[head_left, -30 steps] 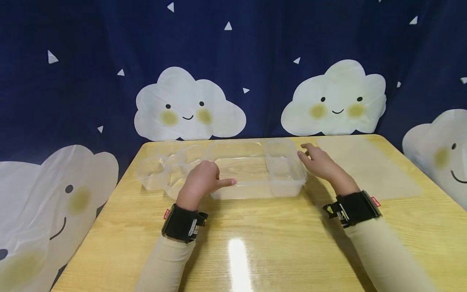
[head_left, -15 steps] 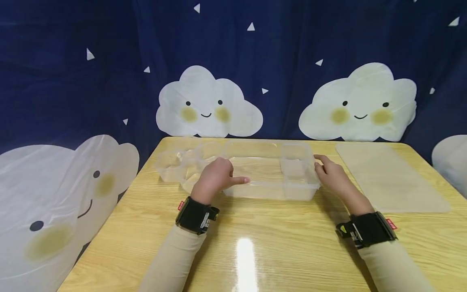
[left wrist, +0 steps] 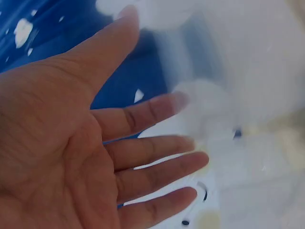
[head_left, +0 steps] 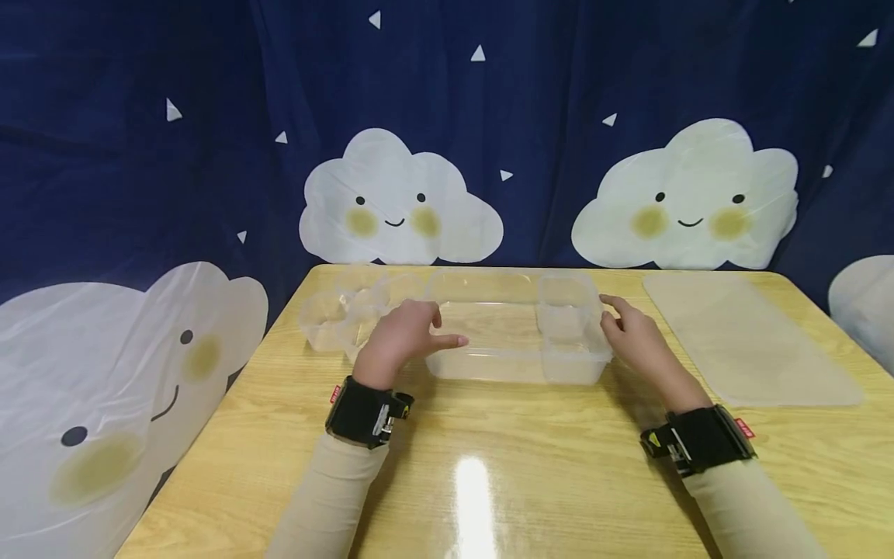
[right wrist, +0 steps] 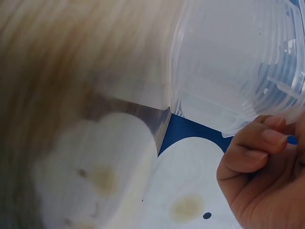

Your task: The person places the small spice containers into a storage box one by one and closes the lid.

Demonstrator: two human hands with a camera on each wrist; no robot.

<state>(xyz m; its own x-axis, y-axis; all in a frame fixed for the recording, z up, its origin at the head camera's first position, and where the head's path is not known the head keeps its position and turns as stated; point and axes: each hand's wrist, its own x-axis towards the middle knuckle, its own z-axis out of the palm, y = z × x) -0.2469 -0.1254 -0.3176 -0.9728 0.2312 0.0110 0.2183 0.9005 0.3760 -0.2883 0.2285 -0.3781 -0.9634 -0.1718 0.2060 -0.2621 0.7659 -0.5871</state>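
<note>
A clear plastic box [head_left: 489,366] with divided compartments lies across the far half of the table. My left hand [head_left: 400,338] is over its left end, between the box and a group of small clear plastic compartments [head_left: 324,318]. In the left wrist view that hand [left wrist: 95,143] has its fingers spread and straight, nothing between them, close to blurred translucent plastic [left wrist: 257,143]. At the box's right end is my right hand [head_left: 637,335], thumb and index finger at the outer wall. The right wrist view shows its other fingers [right wrist: 252,157] loosely curled beside the box corner [right wrist: 224,95].
A flat, pale translucent sheet [head_left: 747,341] lies on the right side of the wooden table [head_left: 559,473]. Behind the table's far edge hangs a dark blue curtain [head_left: 538,93] with cloud shapes.
The head view has turned left. My right hand has come in against the box's right end. My left hand has shifted slightly left, its thumb drawn back from the box.
</note>
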